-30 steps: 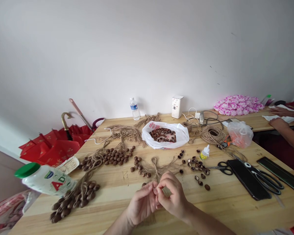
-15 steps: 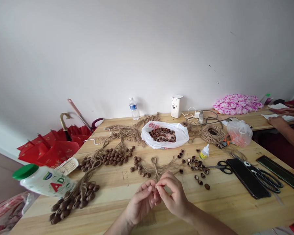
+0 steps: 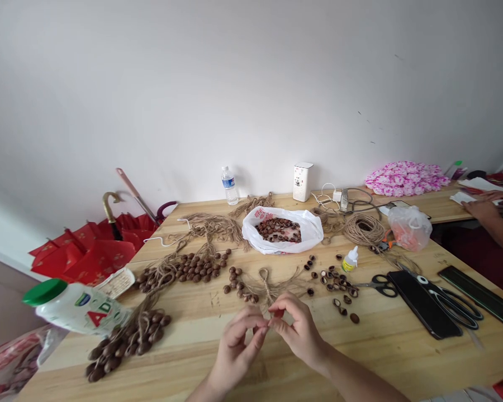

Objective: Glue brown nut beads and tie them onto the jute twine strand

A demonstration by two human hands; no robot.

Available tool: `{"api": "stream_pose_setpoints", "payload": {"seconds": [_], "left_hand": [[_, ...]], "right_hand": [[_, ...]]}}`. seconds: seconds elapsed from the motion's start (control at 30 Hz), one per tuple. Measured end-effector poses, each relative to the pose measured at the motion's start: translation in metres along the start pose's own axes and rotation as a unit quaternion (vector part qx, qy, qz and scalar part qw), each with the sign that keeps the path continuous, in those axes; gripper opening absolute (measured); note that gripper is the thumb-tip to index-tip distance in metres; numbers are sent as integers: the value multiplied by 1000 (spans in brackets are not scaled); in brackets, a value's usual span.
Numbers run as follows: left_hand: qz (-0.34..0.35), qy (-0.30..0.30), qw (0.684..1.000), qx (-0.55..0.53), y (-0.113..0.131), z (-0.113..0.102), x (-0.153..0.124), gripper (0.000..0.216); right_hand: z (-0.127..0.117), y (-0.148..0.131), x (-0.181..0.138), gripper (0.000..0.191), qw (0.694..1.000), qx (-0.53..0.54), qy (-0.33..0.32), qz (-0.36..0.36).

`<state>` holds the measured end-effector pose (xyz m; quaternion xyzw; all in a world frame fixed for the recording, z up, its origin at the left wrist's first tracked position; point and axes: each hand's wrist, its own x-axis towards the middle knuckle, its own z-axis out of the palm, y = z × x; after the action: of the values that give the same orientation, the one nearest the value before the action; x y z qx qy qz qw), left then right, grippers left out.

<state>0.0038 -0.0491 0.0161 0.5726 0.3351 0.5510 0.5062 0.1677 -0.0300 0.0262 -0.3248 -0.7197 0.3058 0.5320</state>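
My left hand [image 3: 233, 347] has turned, touching my right hand [image 3: 300, 335] near the twine loop [image 3: 267, 287], any hold I can't tell, likely fine work needing steadiness.

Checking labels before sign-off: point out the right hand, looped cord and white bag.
Right hand [image 3: 302, 335], head view: near thumb base.
Looped cord [image 3: 267, 288], head view: twisted stem.
White bag [image 3: 312, 228], head view: right side.
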Motion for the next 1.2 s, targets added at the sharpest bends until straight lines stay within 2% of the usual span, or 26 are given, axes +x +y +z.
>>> {"api": "stream_pose_setpoints", "payload": {"seconds": [0.2,0.5,0.6,0.73,0.9,1.03,1.2], "left_hand": [[35,-35,997,51,-1,-5,-8,19],[42,-9,998,36,6,-1,-12,13],[53,-2,998,45,7,-1,-12,15],[71,2,995,66,7,0,-11,19],[130,-5,987,91,7,1,-9,25],[191,-50,974,113,7,2,-7,31],[197,-82,970,117,9,4,-8,34]], "right_hand": [[0,2,1,40,999,37,-29,26],[-1,7,0,48,982,141,-63,110],[-2,11,0,48,955,232,-99,159],[0,15,-1,53,900,358,-155,197],[2,16,-2,55,842,439,-212,231],[2,19,-3,47,836,439,-216,250],[0,21,-4,32,834,430,-209,276]]}}
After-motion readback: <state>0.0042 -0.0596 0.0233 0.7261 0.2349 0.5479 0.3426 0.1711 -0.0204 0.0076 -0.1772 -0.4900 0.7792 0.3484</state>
